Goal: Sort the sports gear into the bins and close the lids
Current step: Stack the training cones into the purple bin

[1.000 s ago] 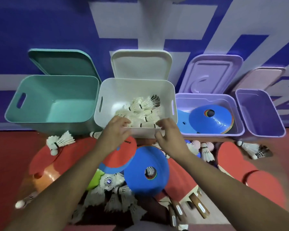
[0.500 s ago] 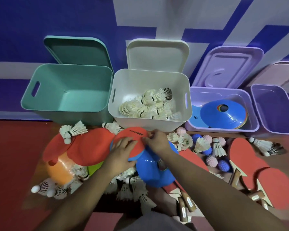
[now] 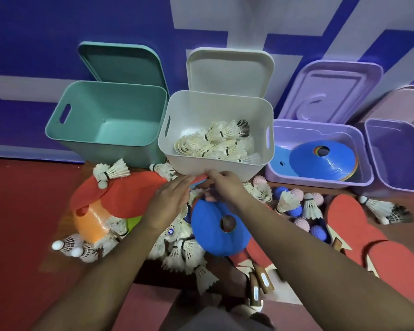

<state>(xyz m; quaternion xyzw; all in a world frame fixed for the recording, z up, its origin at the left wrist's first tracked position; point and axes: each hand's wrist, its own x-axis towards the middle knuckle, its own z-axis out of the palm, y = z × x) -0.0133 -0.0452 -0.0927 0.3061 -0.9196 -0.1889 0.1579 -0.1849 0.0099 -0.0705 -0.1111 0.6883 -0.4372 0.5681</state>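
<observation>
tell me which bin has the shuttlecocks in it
The white bin in the middle: shuttlecocks are piled inside. The teal bin beside it is empty, and the purple bin next to it holds blue cones.

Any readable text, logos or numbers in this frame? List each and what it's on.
No text is legible.
Round blue sticker on a shuttlecock: too blurred to read.
White labels on the paddle handles: too small to read.
Rainbow ring on the blue cone in the purple bin: a mark, no letters.
Red disc pinched by the right hand: edge-on, no print shows.

Dim even light, soft blur, wide-angle bending at edges
</observation>
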